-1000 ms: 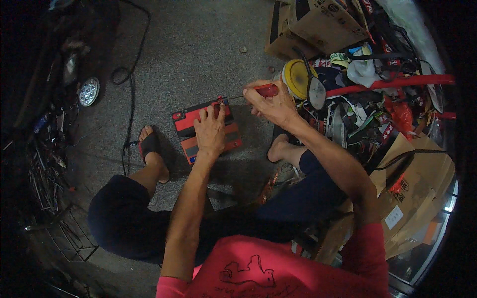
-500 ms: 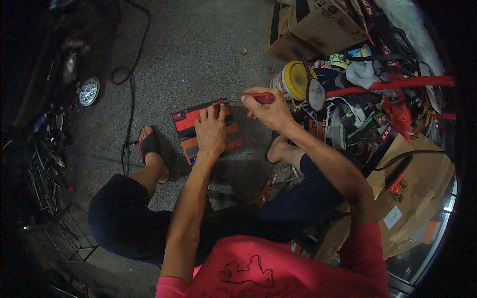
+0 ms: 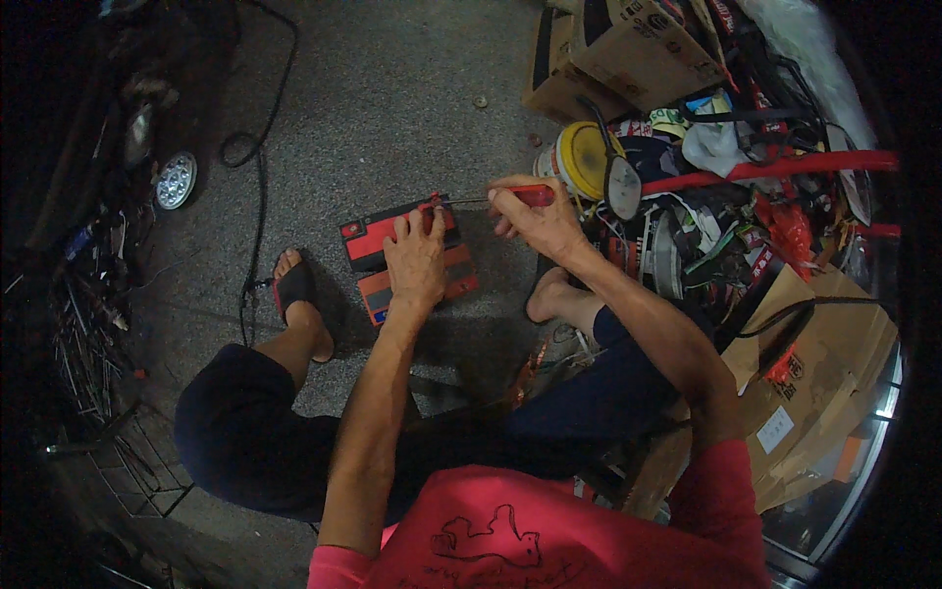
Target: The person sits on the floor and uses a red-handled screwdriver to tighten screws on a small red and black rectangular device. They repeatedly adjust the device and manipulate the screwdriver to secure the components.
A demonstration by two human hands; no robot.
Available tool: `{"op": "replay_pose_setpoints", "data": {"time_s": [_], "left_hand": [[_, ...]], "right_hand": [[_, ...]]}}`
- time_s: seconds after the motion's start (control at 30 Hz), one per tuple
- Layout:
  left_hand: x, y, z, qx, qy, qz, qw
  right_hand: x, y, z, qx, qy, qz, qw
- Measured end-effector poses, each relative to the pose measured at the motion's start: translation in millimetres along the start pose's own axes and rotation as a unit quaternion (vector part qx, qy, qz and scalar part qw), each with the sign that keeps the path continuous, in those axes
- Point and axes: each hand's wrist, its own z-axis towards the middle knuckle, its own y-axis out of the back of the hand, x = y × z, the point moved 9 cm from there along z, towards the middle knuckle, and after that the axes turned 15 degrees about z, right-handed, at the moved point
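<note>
On the floor between my feet sits a red and black box-shaped battery [image 3: 371, 236]. My left hand [image 3: 416, 270] is on top of it, fingers curled over toward its far right corner and holding it. Against its near side lies a second orange-red and black box [image 3: 375, 291], partly covered by the same hand. My right hand [image 3: 545, 221] is closed round the red handle of a screwdriver [image 3: 535, 195]. Its thin shaft points left to the battery's far right corner, where a small red part [image 3: 436, 197] shows. The exact contact of the tip is too small to make out.
To the right are a white bucket with a yellow lid [image 3: 586, 162], a mirror [image 3: 623, 187] and a heap of mixed scraps. Cardboard boxes [image 3: 643, 54] stand behind. A round lamp [image 3: 176, 181] and a black cable [image 3: 261, 196] lie at the left.
My right hand and the screwdriver have shifted slightly to the right, and more of the shaft shows. My left hand and the battery stay in place.
</note>
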Motion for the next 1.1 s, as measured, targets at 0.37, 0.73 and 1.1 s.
{"op": "replay_pose_setpoints", "data": {"time_s": [0.37, 0.73, 1.1], "left_hand": [[-0.8, -1.4, 1.5, 0.025, 0.002, 0.002, 1.000], [1.9, -4.1, 1.4, 0.015, 0.014, 0.009, 1.000], [1.1, -8.2, 2.9, 0.040, 0.016, 0.015, 0.999]], "right_hand": [[0.9, -5.6, 6.7, 0.006, 0.006, -0.032, 0.999], [12.9, -9.2, 0.1, 0.002, 0.020, -0.035, 0.999], [11.3, -8.6, 0.1, 0.017, 0.029, -0.073, 0.997]]}}
